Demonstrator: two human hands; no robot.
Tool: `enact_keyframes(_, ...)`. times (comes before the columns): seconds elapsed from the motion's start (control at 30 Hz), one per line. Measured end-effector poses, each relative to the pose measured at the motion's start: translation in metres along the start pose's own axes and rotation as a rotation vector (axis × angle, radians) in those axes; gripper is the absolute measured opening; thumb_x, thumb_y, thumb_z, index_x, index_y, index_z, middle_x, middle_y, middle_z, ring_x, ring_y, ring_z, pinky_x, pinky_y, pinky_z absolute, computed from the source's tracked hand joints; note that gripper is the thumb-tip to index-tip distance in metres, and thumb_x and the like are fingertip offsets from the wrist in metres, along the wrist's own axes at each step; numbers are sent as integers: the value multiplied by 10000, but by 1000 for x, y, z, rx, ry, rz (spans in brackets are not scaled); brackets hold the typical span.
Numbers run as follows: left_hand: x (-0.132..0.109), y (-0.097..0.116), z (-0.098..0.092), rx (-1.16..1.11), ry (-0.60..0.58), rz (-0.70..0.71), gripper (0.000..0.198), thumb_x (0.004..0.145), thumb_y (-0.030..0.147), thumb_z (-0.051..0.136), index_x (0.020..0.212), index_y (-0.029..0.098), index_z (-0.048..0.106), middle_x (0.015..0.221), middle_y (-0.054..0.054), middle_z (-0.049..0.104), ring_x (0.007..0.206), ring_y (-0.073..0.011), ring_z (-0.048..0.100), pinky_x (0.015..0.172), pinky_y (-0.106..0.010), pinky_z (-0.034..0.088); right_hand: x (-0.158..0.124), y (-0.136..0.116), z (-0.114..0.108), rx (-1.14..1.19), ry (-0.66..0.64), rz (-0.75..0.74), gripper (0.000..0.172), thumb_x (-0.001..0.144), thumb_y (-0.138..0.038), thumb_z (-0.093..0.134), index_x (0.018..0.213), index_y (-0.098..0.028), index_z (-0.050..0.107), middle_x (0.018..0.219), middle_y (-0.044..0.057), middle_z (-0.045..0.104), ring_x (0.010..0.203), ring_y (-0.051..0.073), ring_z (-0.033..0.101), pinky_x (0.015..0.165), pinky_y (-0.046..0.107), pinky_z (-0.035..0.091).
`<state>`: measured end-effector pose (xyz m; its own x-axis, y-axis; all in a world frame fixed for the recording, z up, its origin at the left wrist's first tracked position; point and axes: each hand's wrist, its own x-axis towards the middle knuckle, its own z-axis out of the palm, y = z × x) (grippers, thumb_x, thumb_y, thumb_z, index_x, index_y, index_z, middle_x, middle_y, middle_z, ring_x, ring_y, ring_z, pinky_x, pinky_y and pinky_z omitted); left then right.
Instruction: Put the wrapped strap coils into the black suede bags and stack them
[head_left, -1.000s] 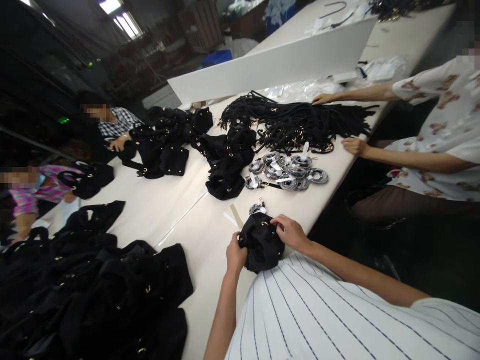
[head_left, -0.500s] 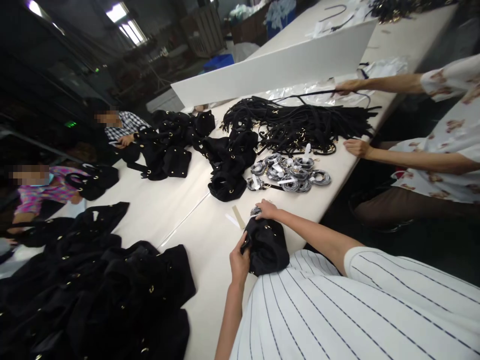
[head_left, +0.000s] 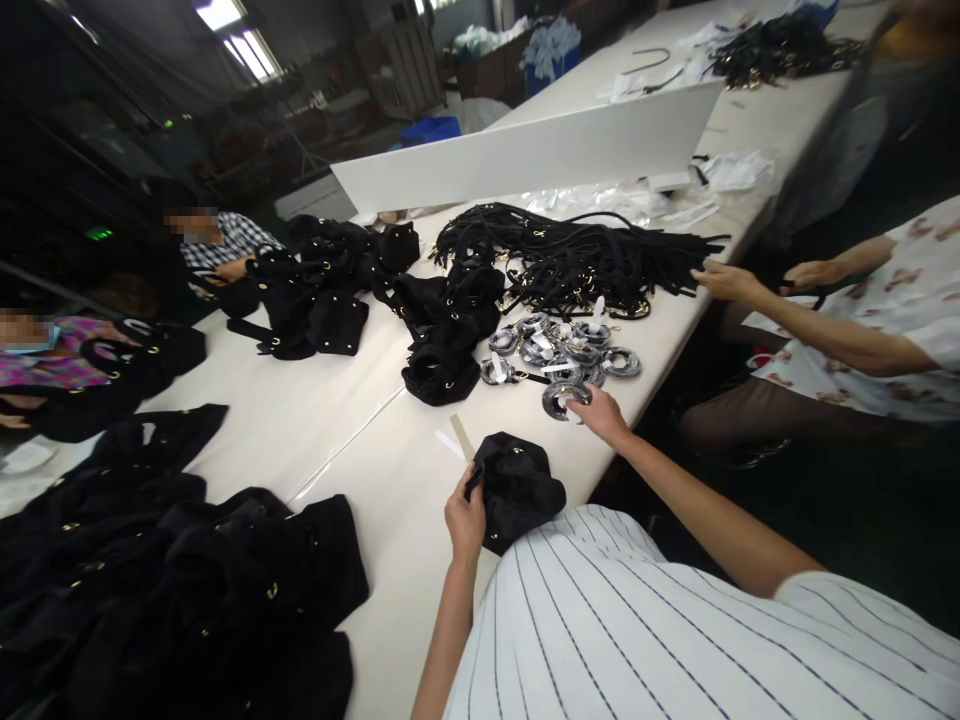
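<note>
My left hand (head_left: 466, 518) is closed on the near edge of a small black fabric bag (head_left: 517, 485) with gold studs, which rests at the table's near edge against my striped shirt. My right hand (head_left: 604, 413) reaches forward over the table and its fingers touch a wrapped coil (head_left: 564, 396) that lies apart from a cluster of several similar wrapped coils (head_left: 566, 350). Whether the fingers grip that coil I cannot make out.
A heap of black straps (head_left: 577, 262) lies beyond the coils, with another person's hands (head_left: 724, 281) at its right end. Black bags are piled at the near left (head_left: 187, 580) and mid-table (head_left: 442, 330). A white board (head_left: 525, 150) stands across the table. Two people sit at the left.
My right hand left the black bag and moved forward and right to the coils. A coil that lay just beyond the bag is gone from there. The neighbour's hands shifted to the straps' end.
</note>
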<state>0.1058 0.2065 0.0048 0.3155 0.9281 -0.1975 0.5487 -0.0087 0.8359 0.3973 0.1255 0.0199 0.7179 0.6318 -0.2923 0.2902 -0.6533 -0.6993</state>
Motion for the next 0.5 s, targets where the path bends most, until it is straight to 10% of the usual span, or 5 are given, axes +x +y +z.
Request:
enact_keyframes(0.23,5,12,8,60,-10,-12,396,897,316,519,1247,181,646,1300,-97,672,1259,-248,593,1113,-375,442,-75,3,0,435,-885,290,166,657,-248,666,772,-154,593,496,-40,525,354,66,407,296,144,199)
enact_keyframes(0.5,1,16,6,83,14,-14,431,897,340,493,1274,177,626,1289,-103,680,1253,-245,597,1075,-354,467,-99,-5,1,640,-1263,161,224,625,-248,707,759,-176,543,485,-86,469,345,50,362,285,136,250)
